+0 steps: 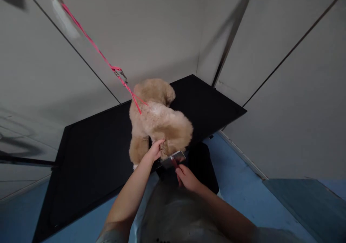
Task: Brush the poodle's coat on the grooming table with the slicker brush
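A curly, light-tan dog (pixel 159 118) stands on a black grooming table (pixel 92 163). A pink leash loop (pixel 136 104) runs around its neck area. My left hand (pixel 156 150) is closed against the dog's side near the table's front edge, its fingers gripping the fur there. In my right hand (pixel 187 178) is a slicker brush (pixel 174 159), held by its reddish handle. The brush's flat metal back faces up, and its head lies against the lower edge of the coat. The bristles are hidden beneath it.
From the pink leash (pixel 92 43) hangs a metal clasp (pixel 123 76), and the leash stretches to the upper left. Grey walls (pixel 151 30) stand behind the table. Beside my legs, below the table's front edge, is a black object (pixel 205 163) over the blue floor (pixel 238 185).
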{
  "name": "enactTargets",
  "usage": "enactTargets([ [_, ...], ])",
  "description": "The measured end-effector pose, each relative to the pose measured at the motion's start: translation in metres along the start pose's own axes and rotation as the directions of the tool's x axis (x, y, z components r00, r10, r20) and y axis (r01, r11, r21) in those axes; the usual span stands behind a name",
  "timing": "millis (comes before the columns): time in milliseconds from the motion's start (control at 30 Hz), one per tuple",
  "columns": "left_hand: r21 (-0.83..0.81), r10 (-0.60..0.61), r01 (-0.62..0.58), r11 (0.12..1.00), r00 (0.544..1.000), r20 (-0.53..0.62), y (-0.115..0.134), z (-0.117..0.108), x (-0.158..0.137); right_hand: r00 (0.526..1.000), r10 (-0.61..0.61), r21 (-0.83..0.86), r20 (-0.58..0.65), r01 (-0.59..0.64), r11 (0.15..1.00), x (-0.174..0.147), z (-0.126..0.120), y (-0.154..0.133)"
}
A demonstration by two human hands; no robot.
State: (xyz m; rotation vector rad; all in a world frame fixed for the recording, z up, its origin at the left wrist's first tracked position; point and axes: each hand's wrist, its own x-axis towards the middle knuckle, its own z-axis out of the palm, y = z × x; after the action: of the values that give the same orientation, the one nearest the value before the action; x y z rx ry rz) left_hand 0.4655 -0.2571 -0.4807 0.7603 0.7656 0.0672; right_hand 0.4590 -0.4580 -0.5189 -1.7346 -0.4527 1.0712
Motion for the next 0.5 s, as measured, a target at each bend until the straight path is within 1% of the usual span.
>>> enactTargets([
  [33, 0.007, -0.015, 0.015, 1.0, 1.0, -0.011, 0.001, 0.001, 0.0, 0.993, 0.094, -0.027, 0.071, -0.093, 0.995, -0.012, 0.002, 0.013],
  [67, 0.019, -0.037, 0.038, 0.999, 0.999, -0.029, 0.002, 0.002, 0.001, 0.974, 0.17, -0.059, 0.15, -0.163, 0.985, -0.023, 0.001, 0.022],
  [100, 0.031, -0.073, 0.075, 0.997, 0.996, -0.042, 0.003, 0.003, 0.001, 0.952, 0.213, -0.087, 0.221, -0.199, 0.976, -0.032, -0.003, 0.024],
  [133, 0.044, -0.113, 0.116, 0.992, 0.992, -0.052, 0.004, 0.003, 0.001, 0.937, 0.208, -0.096, 0.279, -0.189, 0.977, -0.036, -0.008, 0.019],
  [167, 0.058, -0.157, 0.161, 0.985, 0.986, -0.056, 0.005, 0.004, 0.001, 0.939, 0.153, -0.075, 0.308, -0.137, 0.988, -0.036, -0.013, 0.008],
  [200, 0.073, -0.2, 0.203, 0.976, 0.978, -0.051, 0.007, 0.004, 0.001, 0.955, 0.063, -0.025, 0.29, -0.058, 0.998, -0.031, -0.017, -0.006],
  [233, 0.086, -0.232, 0.235, 0.968, 0.972, -0.043, 0.009, 0.005, 0.001, 0.975, -0.032, 0.033, 0.218, 0.025, 0.999, -0.022, -0.02, -0.022],
  [267, 0.086, -0.244, 0.245, 0.966, 0.969, -0.026, 0.01, 0.005, 0.0, 0.989, -0.097, 0.069, 0.112, 0.09, 0.994, -0.013, -0.022, -0.034],
  [300, 0.072, -0.236, 0.235, 0.969, 0.972, 0.0, 0.012, 0.005, -0.001, 0.991, -0.134, 0.068, 0.01, 0.133, 0.989, -0.004, -0.023, -0.042],
  [333, 0.052, -0.218, 0.217, 0.975, 0.976, 0.025, 0.012, 0.005, -0.001, 0.988, -0.144, 0.038, -0.06, 0.147, 0.988, 0.002, -0.022, -0.043],
  [367, 0.03, -0.191, 0.19, 0.981, 0.981, 0.039, 0.012, 0.005, -0.002, 0.988, -0.13, -0.009, -0.089, 0.13, 0.992, 0.004, -0.02, -0.038],
  [400, 0.015, -0.159, 0.159, 0.987, 0.987, 0.035, 0.012, 0.005, -0.001, 0.993, -0.092, -0.057, -0.076, 0.088, 0.994, 0.001, -0.018, -0.028],
  [467, 0.035, -0.115, 0.115, 0.993, 0.993, -0.009, 0.007, 0.004, 0.002, 0.998, 0.042, -0.126, 0.042, -0.036, 0.991, -0.013, -0.013, -0.003],
  [500, 0.071, -0.096, 0.098, 0.993, 0.995, -0.038, 0.005, 0.004, 0.005, 0.988, 0.104, -0.139, 0.116, -0.088, 0.986, -0.021, -0.012, 0.006],
])
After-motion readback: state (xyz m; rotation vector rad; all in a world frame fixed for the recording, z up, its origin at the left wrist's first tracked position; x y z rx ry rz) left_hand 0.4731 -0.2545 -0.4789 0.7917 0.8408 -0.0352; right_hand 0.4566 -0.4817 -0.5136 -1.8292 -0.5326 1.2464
